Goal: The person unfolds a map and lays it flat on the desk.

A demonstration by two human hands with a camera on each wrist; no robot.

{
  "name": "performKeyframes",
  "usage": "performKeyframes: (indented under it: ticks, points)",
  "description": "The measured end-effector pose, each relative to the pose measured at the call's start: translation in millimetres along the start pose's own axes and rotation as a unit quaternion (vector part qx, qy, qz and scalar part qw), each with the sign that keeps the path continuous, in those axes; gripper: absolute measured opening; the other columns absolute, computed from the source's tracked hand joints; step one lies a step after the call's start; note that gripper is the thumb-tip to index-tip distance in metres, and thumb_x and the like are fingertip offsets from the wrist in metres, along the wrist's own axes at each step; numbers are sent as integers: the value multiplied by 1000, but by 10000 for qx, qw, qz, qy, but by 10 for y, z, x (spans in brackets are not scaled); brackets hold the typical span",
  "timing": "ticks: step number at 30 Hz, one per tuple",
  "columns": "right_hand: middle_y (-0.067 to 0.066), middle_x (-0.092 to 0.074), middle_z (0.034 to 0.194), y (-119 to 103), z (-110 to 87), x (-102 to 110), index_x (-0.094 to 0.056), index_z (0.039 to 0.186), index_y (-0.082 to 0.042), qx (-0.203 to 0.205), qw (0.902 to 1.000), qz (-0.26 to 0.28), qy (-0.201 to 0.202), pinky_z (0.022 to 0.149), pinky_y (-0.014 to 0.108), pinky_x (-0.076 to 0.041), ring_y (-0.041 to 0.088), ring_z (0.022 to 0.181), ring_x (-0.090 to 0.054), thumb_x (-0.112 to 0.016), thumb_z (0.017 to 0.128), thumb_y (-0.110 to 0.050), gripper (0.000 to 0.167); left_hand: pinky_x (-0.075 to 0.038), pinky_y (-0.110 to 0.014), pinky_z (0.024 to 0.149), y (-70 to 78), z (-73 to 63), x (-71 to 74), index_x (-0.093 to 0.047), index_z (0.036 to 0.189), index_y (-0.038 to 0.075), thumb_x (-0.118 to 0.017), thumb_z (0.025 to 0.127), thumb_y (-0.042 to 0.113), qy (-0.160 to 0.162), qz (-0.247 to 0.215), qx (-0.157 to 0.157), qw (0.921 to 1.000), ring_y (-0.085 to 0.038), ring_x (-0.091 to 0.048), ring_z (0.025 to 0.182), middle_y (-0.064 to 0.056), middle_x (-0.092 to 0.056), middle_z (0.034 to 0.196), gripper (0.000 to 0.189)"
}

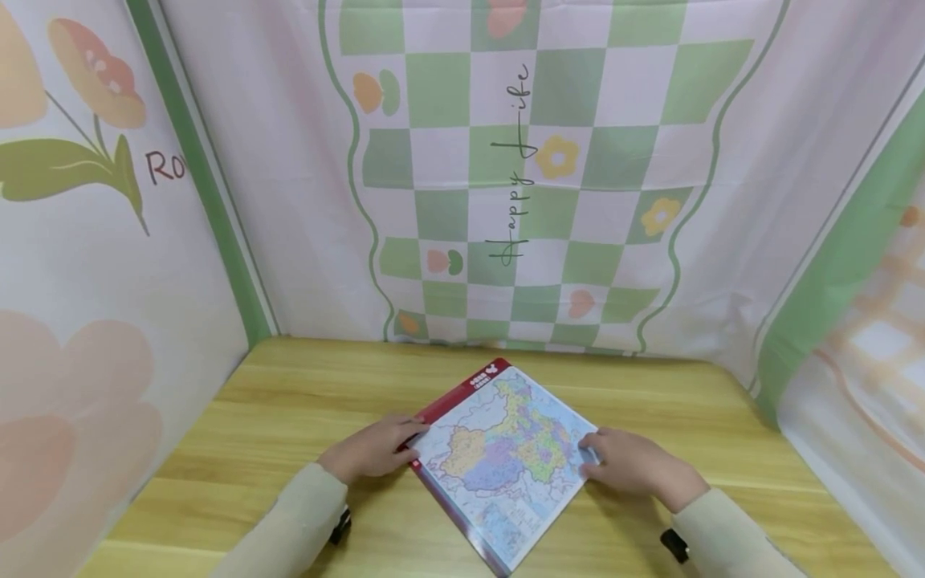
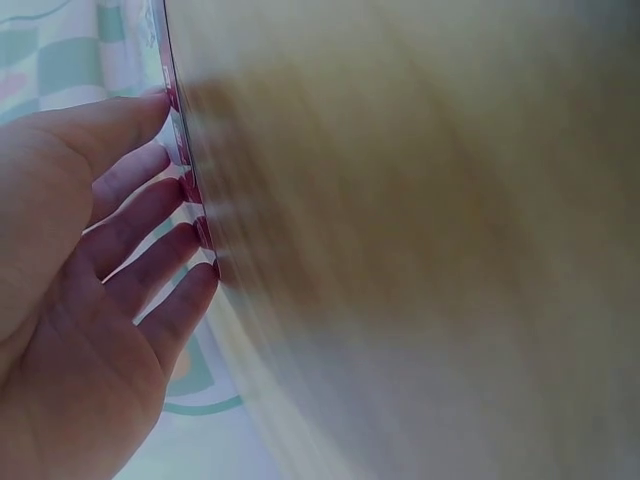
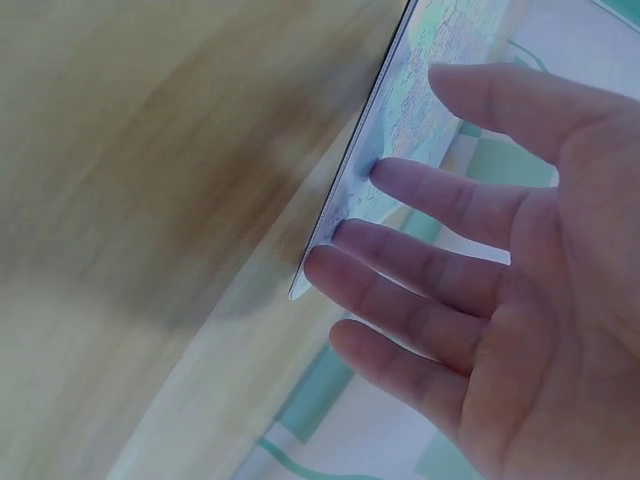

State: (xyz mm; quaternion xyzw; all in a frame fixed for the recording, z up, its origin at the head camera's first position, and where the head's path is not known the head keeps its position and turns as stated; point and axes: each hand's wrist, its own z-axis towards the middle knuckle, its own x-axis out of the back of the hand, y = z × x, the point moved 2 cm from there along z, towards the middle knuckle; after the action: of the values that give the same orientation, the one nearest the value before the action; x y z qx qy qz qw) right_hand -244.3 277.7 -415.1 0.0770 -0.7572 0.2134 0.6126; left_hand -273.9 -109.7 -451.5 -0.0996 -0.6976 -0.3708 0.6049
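A thin square map board with a coloured map and a red band along one side lies turned cornerwise on the wooden table. At its left corner is my left hand; in the left wrist view the thumb and fingertips touch the board's edge with the fingers extended. My right hand is at the opposite corner. From the right wrist, its fingers appear spread and nearly straight, with some tips against the board's surface near the edge and the thumb lifted apart.
The wooden table extends around the board on both sides. Behind it hangs a green-and-white checked curtain with printed flowers and lettering. Printed fabric panels stand at the left and right.
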Motion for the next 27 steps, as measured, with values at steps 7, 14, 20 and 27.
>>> performKeyframes:
  ticks: [7, 14, 20, 27]
  points:
    - [16, -66, 112, -4, 47, 20, -68, 120, -2, -5, 9999, -97, 60, 90, 57, -51, 37, 103, -63, -72, 92, -32, 41, -38, -52, 111, 59, -26, 12, -53, 143, 0, -61, 101, 18, 28, 49, -18, 10000, -37, -46, 134, -20, -50, 146, 46]
    - [17, -65, 116, 8, 104, 37, -67, 121, -1, 26, 9999, -72, 71, 92, 58, -50, 39, 106, -62, -72, 92, -32, 43, -41, -50, 109, 73, -58, 4, -54, 141, -1, -63, 100, 18, 119, 172, -143, 9997, -34, -50, 130, -20, -53, 142, 46]
    - [21, -63, 120, 13, 161, 34, -66, 123, -2, -49, 9998, -161, 87, 92, 59, -50, 40, 108, -61, -71, 93, -32, 44, -44, -47, 106, 88, -79, 16, -58, 138, 0, -66, 99, 22, 140, 290, -197, 9993, -31, -54, 123, -17, -57, 136, 46]
    - [29, -57, 128, 3, 195, 49, -65, 125, -2, -147, 9997, -144, 89, 95, 63, -47, 47, 114, -57, -69, 94, -29, 41, -47, -45, 103, 105, -93, 34, -62, 133, 3, -68, 97, 27, 177, 497, -234, 9983, -26, -57, 116, -13, -60, 130, 43]
